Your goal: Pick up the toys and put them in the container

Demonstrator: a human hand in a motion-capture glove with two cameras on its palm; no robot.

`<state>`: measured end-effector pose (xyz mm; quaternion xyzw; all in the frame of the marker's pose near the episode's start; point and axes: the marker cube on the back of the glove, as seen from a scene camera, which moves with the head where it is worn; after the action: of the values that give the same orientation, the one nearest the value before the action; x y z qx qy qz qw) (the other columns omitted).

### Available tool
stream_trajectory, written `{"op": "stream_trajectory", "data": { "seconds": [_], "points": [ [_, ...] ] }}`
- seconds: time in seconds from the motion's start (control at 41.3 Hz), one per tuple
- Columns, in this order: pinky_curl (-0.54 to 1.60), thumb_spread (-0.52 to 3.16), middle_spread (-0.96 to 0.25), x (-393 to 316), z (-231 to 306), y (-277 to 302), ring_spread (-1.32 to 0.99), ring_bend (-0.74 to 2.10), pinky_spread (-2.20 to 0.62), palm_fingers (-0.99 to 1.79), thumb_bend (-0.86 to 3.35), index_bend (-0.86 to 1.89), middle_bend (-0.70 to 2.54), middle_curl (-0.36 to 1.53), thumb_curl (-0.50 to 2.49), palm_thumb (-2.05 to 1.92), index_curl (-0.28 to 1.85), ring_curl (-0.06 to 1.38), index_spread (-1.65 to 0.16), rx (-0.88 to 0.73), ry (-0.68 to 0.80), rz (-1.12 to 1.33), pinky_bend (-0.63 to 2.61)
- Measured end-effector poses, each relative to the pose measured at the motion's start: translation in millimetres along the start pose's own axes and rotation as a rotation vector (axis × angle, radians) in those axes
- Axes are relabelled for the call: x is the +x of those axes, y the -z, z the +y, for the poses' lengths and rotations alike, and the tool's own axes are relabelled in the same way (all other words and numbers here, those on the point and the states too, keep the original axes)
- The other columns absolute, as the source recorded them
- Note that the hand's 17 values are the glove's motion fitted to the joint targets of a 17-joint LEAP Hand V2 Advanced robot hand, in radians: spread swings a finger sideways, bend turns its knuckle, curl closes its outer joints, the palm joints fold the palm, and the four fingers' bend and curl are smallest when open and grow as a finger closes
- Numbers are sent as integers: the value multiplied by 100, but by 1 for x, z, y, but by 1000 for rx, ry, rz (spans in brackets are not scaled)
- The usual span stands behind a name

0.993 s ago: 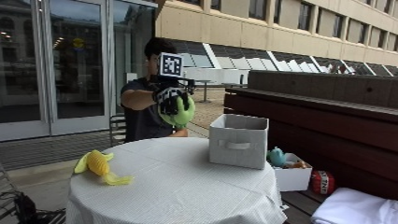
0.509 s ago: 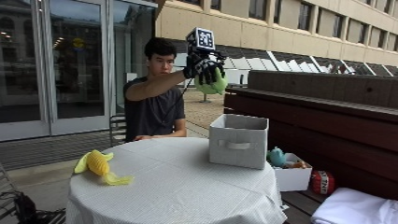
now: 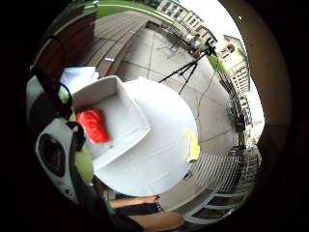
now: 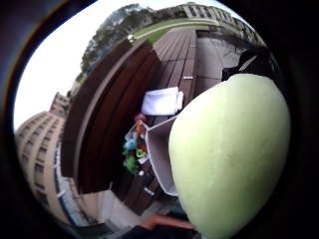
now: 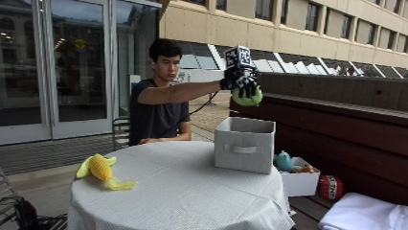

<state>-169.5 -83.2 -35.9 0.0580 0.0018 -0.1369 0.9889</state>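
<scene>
Green toy (image 5: 246, 97) in hand (image 5: 240, 79)

Outdoor terrace: buildings (image 5: 287, 24), wooden benches (image 5: 344, 120)

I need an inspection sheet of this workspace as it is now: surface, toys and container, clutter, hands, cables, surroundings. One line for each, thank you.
Surface: round table under a white cloth.
Job's things: grey fabric container on the table, a red toy inside it; green toy held above the container; yellow toy lying on the cloth, apart from the container.
Clutter: white box of toys, a red item and a white bundle on the wooden bench beside the table.
Hands: gloved right hand grips the green toy; the bare hand rests at the table's far edge.
Cables: nothing seen on the table.
Surroundings: outdoor terrace, glass doors, a tripod on the pavement.
</scene>
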Motion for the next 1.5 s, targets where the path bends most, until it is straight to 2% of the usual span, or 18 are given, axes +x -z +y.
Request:
{"op": "stream_trajectory", "data": {
  "seconds": [0.266, 0.339, 0.412, 0.436, 0.46, 0.509, 0.533, 0.605, 0.775, 1.09, 1.235, 1.502],
  "points": [
    [40, 42, -51, -1, 0, -38, -46, 100, -47, 108, 11, 32, 46, 72, 89, 74, 42, 49, -38, -141, 41, 48, 91],
    [41, 45, -52, 10, -1, -50, -46, 98, -47, 97, 9, 21, 44, 72, 90, 72, 41, 49, -38, -218, 44, 42, 94],
    [46, 69, -49, 20, 1, -54, -46, 100, -43, 61, -1, -2, 33, 71, 84, 54, 35, 52, -37, -246, 44, 17, 110],
    [47, 74, -48, 23, 2, -54, -46, 102, -43, 60, -2, -1, 34, 71, 83, 52, 35, 53, -37, -242, 41, 12, 112],
    [47, 78, -43, 26, 4, -52, -43, 93, -38, 30, -10, -1, 23, 68, 77, 41, 33, 50, -35, -235, 38, 10, 113],
    [51, 84, -36, 34, 7, -46, -37, 88, -34, 9, -13, 4, 17, 67, 71, 27, 34, 51, -34, -216, 31, 7, 120],
    [52, 84, -30, 39, 9, -43, -31, 77, -29, -8, -18, 7, 11, 64, 67, 14, 33, 48, -33, -208, 29, 6, 125],
    [49, 88, -21, 49, 13, -35, -22, 59, -21, -20, -14, 11, 12, 60, 61, 2, 31, 41, -32, -193, 28, 1, 127],
    [44, 93, -10, 68, 36, -6, -11, 45, -9, -21, -9, 9, 14, 53, 51, -8, 27, 31, -30, -135, 23, 37, 124],
    [41, 98, -5, 232, 85, 37, -2, 41, 0, -16, -7, 7, 16, 46, 39, -7, 21, 30, -29, -53, -149, 132, 122],
    [39, 98, -5, 307, 108, 28, -1, 42, 1, -16, -7, 7, 17, 44, 36, -7, 19, 31, -29, -48, -233, 149, 121],
    [38, 98, -5, 400, 160, -15, 0, 43, 3, -17, -6, 3, 19, 43, 31, -6, 14, 32, -28, -137, -369, 118, 122]
  ]
}}
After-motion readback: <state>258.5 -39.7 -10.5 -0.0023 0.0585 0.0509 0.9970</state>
